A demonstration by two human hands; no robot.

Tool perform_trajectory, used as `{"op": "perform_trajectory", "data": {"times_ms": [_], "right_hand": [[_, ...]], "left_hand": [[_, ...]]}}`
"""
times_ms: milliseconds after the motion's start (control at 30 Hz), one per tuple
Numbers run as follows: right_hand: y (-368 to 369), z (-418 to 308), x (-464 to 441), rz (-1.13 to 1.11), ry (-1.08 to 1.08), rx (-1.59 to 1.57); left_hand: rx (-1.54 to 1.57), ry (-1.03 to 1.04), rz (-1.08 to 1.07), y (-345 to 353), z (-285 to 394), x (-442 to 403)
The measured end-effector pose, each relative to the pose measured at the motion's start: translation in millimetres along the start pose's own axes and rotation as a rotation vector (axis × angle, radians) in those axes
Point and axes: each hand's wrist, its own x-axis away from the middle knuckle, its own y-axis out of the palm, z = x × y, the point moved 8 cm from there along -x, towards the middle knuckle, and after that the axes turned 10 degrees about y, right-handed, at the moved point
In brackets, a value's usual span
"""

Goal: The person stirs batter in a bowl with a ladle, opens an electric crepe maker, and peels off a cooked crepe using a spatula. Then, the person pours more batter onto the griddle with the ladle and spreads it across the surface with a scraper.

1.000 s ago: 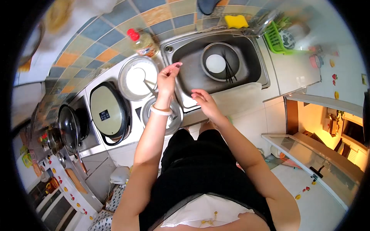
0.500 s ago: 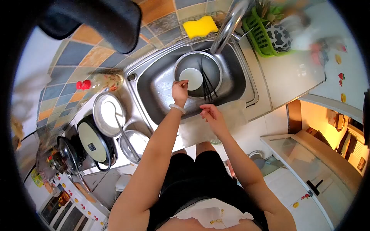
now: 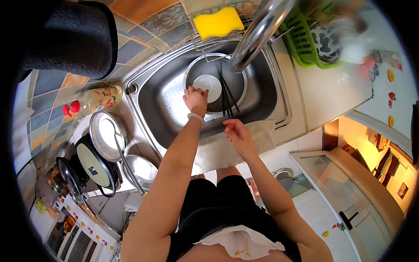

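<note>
In the sink (image 3: 168, 94) stands a round metal basin (image 3: 242, 83), and a white bowl (image 3: 207, 85) sits inside it. My left hand (image 3: 195, 100) is at the bowl's near left rim, fingers bent over the edge and closed on it; the thumb side is partly hidden. Several dark chopsticks (image 3: 225, 94) lean in the basin to the right of the bowl, their ends over its near rim. My right hand (image 3: 238, 134) hovers over the sink's front edge, loosely curled with fingers apart and nothing in it. Beneath it a pale cloth (image 3: 214, 153) covers that edge.
The faucet (image 3: 253, 43) arches over the basin. Behind it, a yellow sponge (image 3: 218, 22) rests on a wire rack. Right of the sink is a green basket (image 3: 301, 46). On the left stand a bottle with red cap (image 3: 94, 100), a metal pot (image 3: 98, 131) and a ladle (image 3: 126, 163).
The view has shifted, so the sink sits further left and looks larger. My left hand stays by the bowl's rim, its fingers now lower on the left side. The right hand has barely moved.
</note>
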Motion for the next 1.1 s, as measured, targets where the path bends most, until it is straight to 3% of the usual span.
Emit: {"op": "perform_trajectory", "data": {"times_ms": [233,333,533,600,767,867,933,1000,1100], "right_hand": [[1.3,-5.2,-6.3,0.013,0.000,0.030],[-0.5,-8.6,-3.4,0.040,0.027,0.044],[-3.3,-6.0,2.8,0.028,0.006,0.032],[-3.5,-6.2,6.5,0.032,-0.001,0.006],[3.1,-21.0,19.0,0.030,0.001,0.036],[8.6,-35.1,27.5,0.038,0.000,0.051],[11.7,-38.0,30.1,0.021,-0.012,0.045],[14.8,-42.0,37.5,0.024,-0.016,0.050],[21.2,-45.9,42.0,0.023,-0.010,0.059]], "left_hand": [[-0.011,-0.029,-0.133,5.4,-13.1,-2.0],[0.007,0.030,-0.061,12.3,-20.4,-2.8],[-0.023,0.039,-0.120,12.1,-24.4,-1.4],[0.104,0.059,-0.120,17.1,-31.3,1.2],[0.130,0.091,-0.041,-33.7,-23.6,13.4],[0.070,0.160,-0.018,-22.7,-38.8,19.0],[0.111,0.095,0.038,-47.7,-37.7,33.4],[0.148,0.117,-0.216,-53.2,-35.5,46.6],[0.091,-0.004,-0.352,-49.1,-48.8,66.9]]}}
